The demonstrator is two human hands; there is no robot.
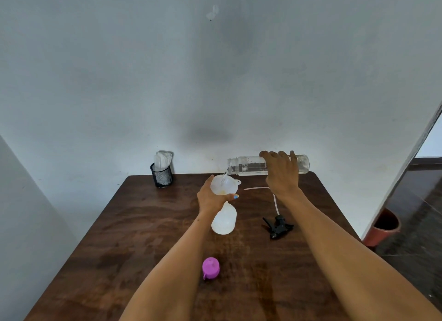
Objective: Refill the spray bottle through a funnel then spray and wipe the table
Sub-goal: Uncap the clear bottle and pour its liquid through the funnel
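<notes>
A translucent white spray bottle body [224,221] stands on the brown wooden table [134,234] with a white funnel [224,184] seated in its neck. My left hand [211,197] grips the funnel's stem and the bottle neck. My right hand [282,171] holds a clear water bottle [246,165] tipped on its side, mouth over the funnel, and a thin stream of water runs into it. The black trigger spray head [277,226] with its thin tube [275,201] lies on the table to the right of the bottle.
A pink cap [210,267] lies near the table's front. A black mesh cup [162,175] with white cloths or tissues stands at the back left against the wall. A reddish bin [383,227] sits on the floor beyond the table's right edge.
</notes>
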